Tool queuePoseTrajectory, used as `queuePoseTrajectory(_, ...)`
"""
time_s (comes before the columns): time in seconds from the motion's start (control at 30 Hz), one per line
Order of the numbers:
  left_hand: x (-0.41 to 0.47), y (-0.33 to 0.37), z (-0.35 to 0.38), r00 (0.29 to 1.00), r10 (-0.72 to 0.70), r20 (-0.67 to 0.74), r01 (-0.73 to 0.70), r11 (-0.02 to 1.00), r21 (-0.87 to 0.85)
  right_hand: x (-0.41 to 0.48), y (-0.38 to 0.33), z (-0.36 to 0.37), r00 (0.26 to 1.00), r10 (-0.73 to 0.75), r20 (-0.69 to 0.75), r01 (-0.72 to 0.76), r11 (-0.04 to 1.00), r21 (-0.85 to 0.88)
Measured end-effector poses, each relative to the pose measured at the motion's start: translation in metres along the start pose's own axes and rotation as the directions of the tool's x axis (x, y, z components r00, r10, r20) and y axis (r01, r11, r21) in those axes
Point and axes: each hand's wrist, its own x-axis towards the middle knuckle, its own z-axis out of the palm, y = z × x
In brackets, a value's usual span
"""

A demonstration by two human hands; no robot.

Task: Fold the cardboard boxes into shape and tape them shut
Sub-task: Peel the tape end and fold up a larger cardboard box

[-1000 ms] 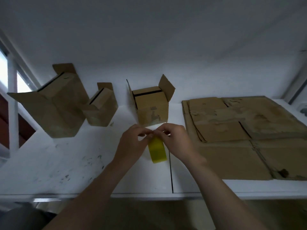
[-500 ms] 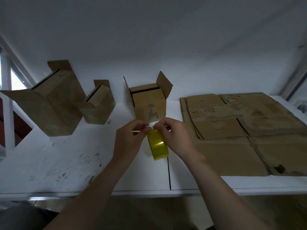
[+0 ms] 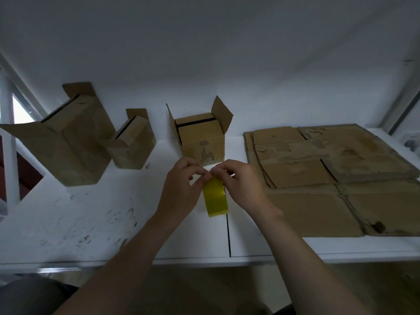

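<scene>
A yellow tape roll [image 3: 215, 197] stands on edge on the white table [image 3: 79, 219], held between both hands. My left hand [image 3: 181, 189] and my right hand [image 3: 241, 185] pinch at its top, fingertips close together. Just behind them stands a small folded cardboard box [image 3: 201, 139] with its top flaps open. Two more folded boxes lie tipped at the left: a large box [image 3: 68, 142] and a smaller box [image 3: 133, 144].
A stack of flattened cardboard sheets [image 3: 329, 173] covers the table's right side. A white wall rises behind the boxes. A window frame [image 3: 9, 137] stands at the far left. The table's front edge [image 3: 204, 260] runs below my forearms.
Both hands stay on the tape roll, fingers shifting slightly at its top. The view drifts a little; the boxes have not moved.
</scene>
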Motion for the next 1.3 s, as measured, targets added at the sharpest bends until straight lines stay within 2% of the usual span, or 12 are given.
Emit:
queuePoseTrajectory(0.23,-0.004,0.005,-0.002,0.999,0.024,0.04,-0.017,0.986,-0.166,-0.004,-0.002,-0.01,0.993,0.113,-0.015,-0.102,0.936,0.336)
queuePoseTrajectory(0.37,-0.002,0.005,-0.002,0.999,-0.038,-0.021,0.034,0.988,-0.148,-0.01,0.001,-0.013,1.0,0.009,-0.027,-0.004,0.988,0.155)
queuePoseTrajectory(0.47,0.001,0.007,-0.006,1.0,-0.03,0.0,0.029,0.988,-0.154,-0.015,0.0,-0.016,0.998,-0.065,0.007,0.063,0.98,0.187)
queuePoseTrajectory(0.57,0.0,0.011,-0.005,0.997,-0.027,0.071,0.04,0.982,-0.185,-0.014,0.0,-0.018,0.998,-0.068,0.008,0.065,0.982,0.176)
queuePoseTrajectory(0.7,-0.008,0.014,0.009,0.978,-0.172,0.118,0.193,0.96,-0.203,-0.012,0.006,-0.019,0.999,-0.018,-0.03,0.021,0.997,0.078)
queuePoseTrajectory(0.77,-0.011,0.017,0.015,0.913,-0.35,0.211,0.405,0.842,-0.357,-0.013,0.008,-0.019,0.999,-0.005,-0.036,0.007,1.0,0.03)
queuePoseTrajectory(0.83,-0.011,0.017,0.02,0.799,-0.497,0.339,0.6,0.627,-0.496,-0.015,0.01,-0.019,0.999,-0.006,-0.052,0.007,1.0,0.009)
queuePoseTrajectory(0.9,-0.01,0.016,0.022,0.744,-0.533,0.403,0.663,0.511,-0.548,-0.017,0.009,-0.02,0.997,-0.016,-0.072,0.015,1.0,-0.02)
queuePoseTrajectory(1.03,-0.001,0.019,0.026,0.804,-0.479,0.352,0.593,0.605,-0.531,-0.021,0.003,-0.016,0.987,-0.021,-0.159,0.018,1.0,-0.023)
queuePoseTrajectory(1.13,0.001,0.023,0.026,0.848,-0.425,0.317,0.53,0.704,-0.474,-0.02,0.001,-0.021,0.969,0.201,-0.141,-0.182,0.974,0.135)
queuePoseTrajectory(1.2,-0.002,0.018,0.028,0.864,-0.405,0.299,0.498,0.773,-0.392,-0.017,0.006,-0.026,0.918,0.391,-0.063,-0.365,0.896,0.253)
queuePoseTrajectory(1.3,-0.004,0.013,0.033,0.884,-0.396,0.248,0.463,0.814,-0.349,-0.016,0.013,-0.029,0.876,0.48,0.047,-0.46,0.804,0.378)
